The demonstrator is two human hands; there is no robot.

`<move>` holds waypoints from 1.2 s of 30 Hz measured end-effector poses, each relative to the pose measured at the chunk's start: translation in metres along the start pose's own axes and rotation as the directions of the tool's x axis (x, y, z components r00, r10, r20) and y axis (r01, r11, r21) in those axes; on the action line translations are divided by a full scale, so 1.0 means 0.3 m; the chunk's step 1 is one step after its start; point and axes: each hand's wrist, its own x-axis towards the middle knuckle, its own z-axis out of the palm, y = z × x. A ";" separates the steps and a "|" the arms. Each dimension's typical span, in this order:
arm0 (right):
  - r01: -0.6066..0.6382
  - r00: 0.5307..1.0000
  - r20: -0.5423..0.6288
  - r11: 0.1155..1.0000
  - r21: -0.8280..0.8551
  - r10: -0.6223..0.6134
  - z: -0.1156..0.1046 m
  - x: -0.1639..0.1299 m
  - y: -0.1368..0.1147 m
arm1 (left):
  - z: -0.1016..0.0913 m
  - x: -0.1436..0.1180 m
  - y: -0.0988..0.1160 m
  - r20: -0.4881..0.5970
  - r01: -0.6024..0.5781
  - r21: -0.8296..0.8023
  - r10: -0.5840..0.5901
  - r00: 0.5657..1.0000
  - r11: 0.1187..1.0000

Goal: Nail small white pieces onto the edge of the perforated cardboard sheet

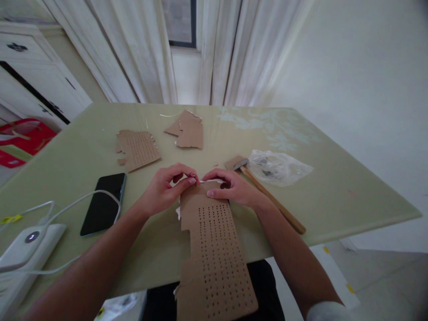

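Note:
A long brown cardboard strip (214, 254) full of small punched holes lies in front of me, reaching over the table's near edge. My left hand (167, 187) pinches its far end between thumb and fingers. My right hand (230, 187) grips the same end from the right, fingertips almost touching the left hand's. A bit of white paper shows under that end.
A hammer (270, 196) with a wooden handle lies right of my right hand, beside a clear plastic bag (277, 167). Two more cardboard pieces (138, 149) (189, 129) lie farther back. A black phone (103, 203), a white device (26, 249) and cables sit left on the green table (334, 187).

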 end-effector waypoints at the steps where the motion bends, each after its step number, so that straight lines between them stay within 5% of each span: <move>1: -0.004 1.000 0.000 1.000 -0.001 0.004 0.000 0.000 -0.001 | 0.001 -0.001 -0.002 -0.003 -0.005 -0.002 0.005 1.000 1.000; 13: 0.011 1.000 -0.002 0.999 -0.044 -0.011 0.001 0.000 -0.012 | 0.006 0.002 0.009 0.000 -0.059 0.023 0.059 0.998 0.998; 16: 0.059 0.988 -0.135 0.995 -0.075 -0.068 -0.038 -0.013 -0.019 | 0.008 0.000 0.002 0.004 -0.057 0.027 0.056 0.998 0.998; 18: 0.056 0.924 -0.369 0.989 -0.136 -0.103 -0.084 -0.039 -0.015 | 0.009 -0.001 -0.003 0.004 -0.046 0.036 0.046 0.999 0.998; 19: 0.023 0.853 -0.507 0.979 -0.202 -0.125 -0.107 -0.058 -0.009 | 0.010 -0.001 -0.006 0.004 -0.045 0.043 0.045 0.999 0.998; 21: -0.155 0.731 -0.661 0.903 -0.402 -0.169 -0.142 -0.104 0.013 | 0.013 0.000 -0.009 0.002 -0.057 0.056 0.057 0.998 0.997; 22: -0.273 0.713 -0.680 0.825 -0.494 -0.171 -0.150 -0.127 0.027 | 0.015 0.001 -0.009 -0.001 -0.068 0.057 0.068 0.998 0.996; 24: -0.489 0.739 -0.668 0.607 -0.626 -0.094 -0.146 -0.165 0.058 | 0.018 0.004 -0.011 -0.005 -0.087 0.051 0.087 0.996 0.995; 26: -0.592 0.773 -0.634 0.400 -0.699 0.036 -0.123 -0.184 0.087 | 0.021 0.008 -0.016 -0.010 -0.097 0.034 0.097 0.995 0.995; 27: -0.607 0.771 -0.634 0.363 -0.706 0.057 -0.110 -0.186 0.098 | 0.022 0.010 -0.021 -0.010 -0.097 0.026 0.097 0.995 0.995; 31: -0.607 0.782 -0.618 0.319 -0.727 0.080 -0.090 -0.171 0.102 | 0.028 0.013 -0.042 -0.002 -0.085 -0.017 0.085 0.996 0.996; 36: -0.507 0.852 -0.517 0.384 -0.772 0.085 -0.125 -0.173 0.006 | 0.032 0.019 -0.047 0.012 -0.079 -0.094 0.081 0.997 0.992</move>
